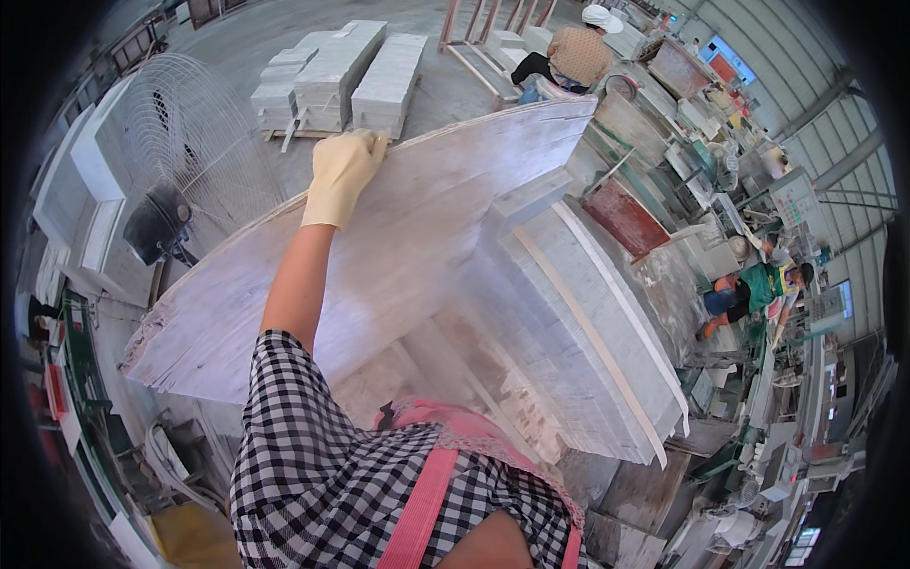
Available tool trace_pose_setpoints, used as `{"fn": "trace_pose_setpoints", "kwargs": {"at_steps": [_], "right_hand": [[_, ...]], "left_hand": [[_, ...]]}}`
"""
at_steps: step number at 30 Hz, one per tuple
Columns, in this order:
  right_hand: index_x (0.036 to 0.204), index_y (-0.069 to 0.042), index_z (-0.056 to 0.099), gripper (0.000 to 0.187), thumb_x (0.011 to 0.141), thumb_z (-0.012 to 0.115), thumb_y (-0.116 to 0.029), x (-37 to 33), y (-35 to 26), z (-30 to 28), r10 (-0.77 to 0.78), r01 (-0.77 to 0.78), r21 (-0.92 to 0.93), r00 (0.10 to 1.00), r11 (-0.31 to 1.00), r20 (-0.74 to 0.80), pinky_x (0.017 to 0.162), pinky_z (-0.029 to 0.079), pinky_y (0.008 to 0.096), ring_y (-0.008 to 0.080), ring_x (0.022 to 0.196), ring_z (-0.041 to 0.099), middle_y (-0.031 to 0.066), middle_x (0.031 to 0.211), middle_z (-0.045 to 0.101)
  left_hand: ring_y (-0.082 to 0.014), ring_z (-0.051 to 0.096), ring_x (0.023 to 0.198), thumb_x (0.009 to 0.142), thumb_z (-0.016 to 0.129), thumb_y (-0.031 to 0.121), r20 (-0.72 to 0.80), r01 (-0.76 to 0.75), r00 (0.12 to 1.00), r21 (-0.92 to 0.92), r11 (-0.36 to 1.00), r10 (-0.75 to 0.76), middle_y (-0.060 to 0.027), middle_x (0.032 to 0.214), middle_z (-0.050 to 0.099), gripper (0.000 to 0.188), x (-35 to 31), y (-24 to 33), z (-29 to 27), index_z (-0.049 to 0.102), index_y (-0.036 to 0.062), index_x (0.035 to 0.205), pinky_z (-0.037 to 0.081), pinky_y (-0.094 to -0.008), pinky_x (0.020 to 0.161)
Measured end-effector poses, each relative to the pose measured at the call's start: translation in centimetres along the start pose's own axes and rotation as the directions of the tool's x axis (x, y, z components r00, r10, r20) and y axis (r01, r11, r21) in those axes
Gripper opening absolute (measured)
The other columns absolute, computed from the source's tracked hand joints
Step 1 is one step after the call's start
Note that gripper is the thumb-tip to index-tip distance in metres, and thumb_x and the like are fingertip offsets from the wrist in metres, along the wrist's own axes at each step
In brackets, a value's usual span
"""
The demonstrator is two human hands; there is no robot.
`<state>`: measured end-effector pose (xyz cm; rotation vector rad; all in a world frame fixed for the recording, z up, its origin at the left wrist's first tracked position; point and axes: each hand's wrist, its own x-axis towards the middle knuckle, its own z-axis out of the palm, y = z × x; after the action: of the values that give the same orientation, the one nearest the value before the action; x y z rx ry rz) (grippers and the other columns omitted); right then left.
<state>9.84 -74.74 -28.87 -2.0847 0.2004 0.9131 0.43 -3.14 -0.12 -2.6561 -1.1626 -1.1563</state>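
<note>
- One wide fisheye view, dark at the corners, taken from head height, facing down and forward.
- Very near, at the bottom: the wearer's checked sleeve (299,417) and pink apron (417,517), seen from above.
- A little farther, at the middle: left hand (346,178) and board (408,228).
- Far: slabs (339,81) at the top; the roof (839,137), tipped sideways, at the right.

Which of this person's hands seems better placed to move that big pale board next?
Probably the left hand: gloved, it grips the upper edge of the big pale board, with its arm stretched out to it. The right hand is out of view, so its position can't be judged.
</note>
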Motion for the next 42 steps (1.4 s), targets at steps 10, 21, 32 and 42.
{"fn": "trace_pose_setpoints", "kwargs": {"at_steps": [10,21,32,42], "right_hand": [[0.104,0.004,0.066,0.038,0.092,0.061,-0.032,-0.1,-0.6,0.9,-0.082,0.083,-0.155,0.997,0.985,0.012,0.066,0.051,0.0277,0.0153,0.078,0.067,0.0107,0.090,0.072],[0.088,0.003,0.068,0.030,0.088,0.061,-0.026,-4.4,-0.3,1.4,-0.016,0.007,-0.033,0.959,0.999,-0.283,0.050,0.049,0.0297,0.0171,0.051,0.061,0.0105,0.062,0.064],[0.094,0.004,0.067,0.040,0.092,0.057,-0.035,-4.9,-1.7,2.0,0.097,-0.087,0.090,0.989,0.992,-0.111,0.051,0.050,0.0298,0.0192,0.051,0.062,0.0148,0.069,0.068],[0.104,0.005,0.066,0.046,0.091,0.058,-0.038,-4.2,-1.1,2.6,0.076,-0.076,0.028,0.997,0.997,-0.017,0.065,0.048,0.0302,0.0167,0.083,0.065,0.0105,0.094,0.073]], "left_hand": [[-0.0370,0.067,0.089,0.093,0.047,0.054,0.256,0.114,0.955,0.143,0.983,-0.148,-0.0163,0.090,0.071,0.045,0.7,-0.3,-0.3,0.072,0.0163,0.098,0.051,-0.0457,0.078],[-0.0327,0.066,0.101,0.092,0.044,0.060,0.345,0.151,0.909,0.252,0.956,-0.234,-0.0134,0.101,0.071,0.051,1.7,-0.4,-0.3,0.073,0.0202,0.108,0.050,-0.0417,0.085],[-0.0368,0.066,0.094,0.094,0.041,0.056,0.223,0.109,0.962,0.220,0.969,-0.158,-0.0172,0.094,0.071,0.051,1.2,-0.8,0.5,0.072,0.0171,0.100,0.051,-0.0456,0.079],[-0.0328,0.066,0.101,0.093,0.042,0.059,0.313,0.151,0.921,0.259,0.954,-0.231,-0.0135,0.101,0.071,0.051,1.6,-0.4,0.0,0.073,0.0207,0.107,0.050,-0.0417,0.084]]}}
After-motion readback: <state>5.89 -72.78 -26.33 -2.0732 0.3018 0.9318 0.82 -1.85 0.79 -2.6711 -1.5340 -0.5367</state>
